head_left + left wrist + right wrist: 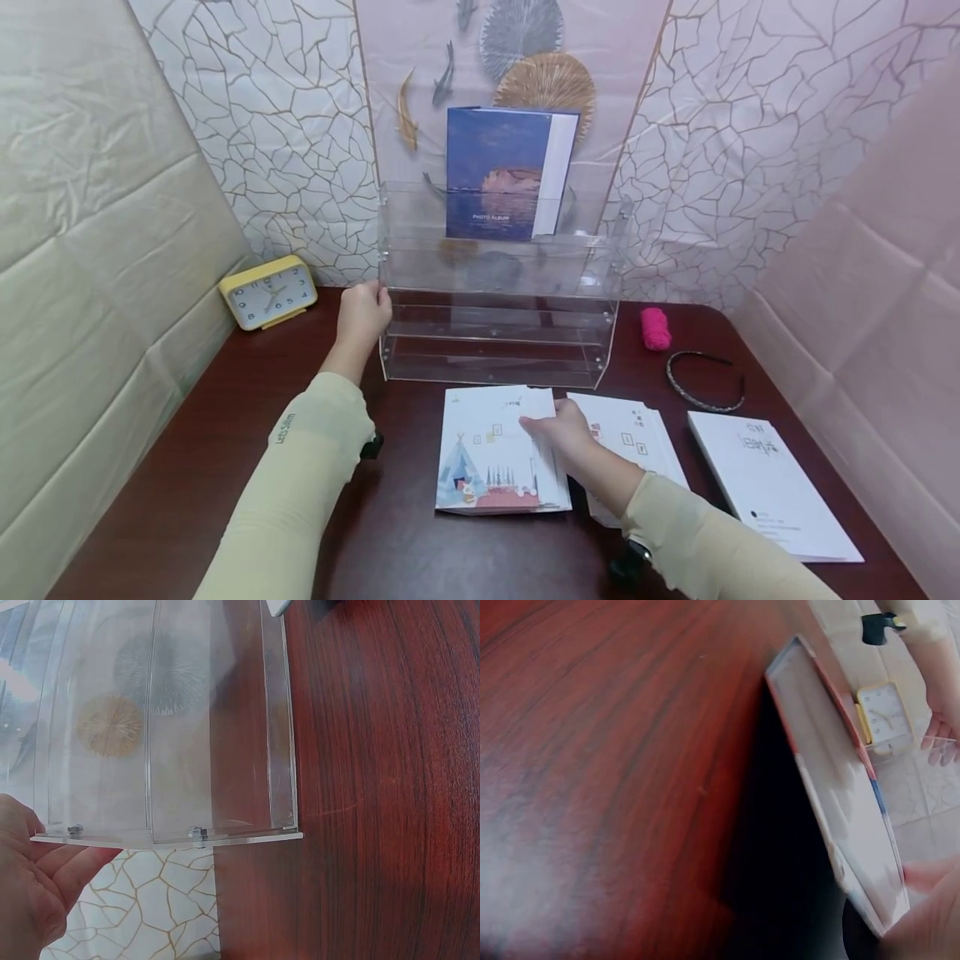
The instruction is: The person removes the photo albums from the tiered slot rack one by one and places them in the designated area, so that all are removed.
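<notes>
My left hand (363, 312) grips the left side panel of a clear acrylic tiered rack (495, 358); in the left wrist view my fingers (71, 870) curl behind that panel's edge. My right hand (564, 433) holds a white book (487, 467) by its right side, thumb on the cover, which shows a blue tent. In the right wrist view the book's page edge (832, 772) is tilted, with dark shadow beneath it. A blue photo album (495, 167) stands upright on the rack's upper tier.
Right of the held book lie another white illustrated book (637, 437), partly under my right hand, and a thick white book (772, 483). Behind them are a headband (675, 383) and pink yarn (656, 328). A yellow clock (268, 292) stands at the back left.
</notes>
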Tool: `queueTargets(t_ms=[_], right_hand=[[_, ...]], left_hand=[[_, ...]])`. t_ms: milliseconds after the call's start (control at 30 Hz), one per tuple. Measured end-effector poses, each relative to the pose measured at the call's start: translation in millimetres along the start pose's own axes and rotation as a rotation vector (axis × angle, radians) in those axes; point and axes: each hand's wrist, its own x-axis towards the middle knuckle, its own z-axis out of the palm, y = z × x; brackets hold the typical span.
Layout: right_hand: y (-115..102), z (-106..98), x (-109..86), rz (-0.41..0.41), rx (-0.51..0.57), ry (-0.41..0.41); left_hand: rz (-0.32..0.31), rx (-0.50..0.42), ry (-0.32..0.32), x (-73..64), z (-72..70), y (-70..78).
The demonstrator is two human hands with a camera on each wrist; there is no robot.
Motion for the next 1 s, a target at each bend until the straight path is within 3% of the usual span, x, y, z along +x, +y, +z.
queueTargets(t_ms=[367,667,767,867,1000], right_hand=[[4.7,5.2,-5.3,-0.226,-0.340,-0.032],[12.4,14.2,-3.6,-0.314,-0.509,-0.019],[10.1,12.3,-5.7,-0.337,-0.461,-0.011],[-1.9,2.0,-7.8,-0.454,-0.312,0.024],[-53.9,-30.5,2.0,-0.661,-0.038,0.105]], left_hand=[[-0.002,0.014,0.000,-0.5,-0.7,2.1],[-0.004,0.017,-0.002,-0.4,-1.9,2.4],[-0.010,0.017,-0.004,0.3,-2.4,2.6],[-0.016,0.020,-0.019,1.0,-1.7,2.5],[-0.024,0.027,-0.036,0.4,-0.8,2.4]])
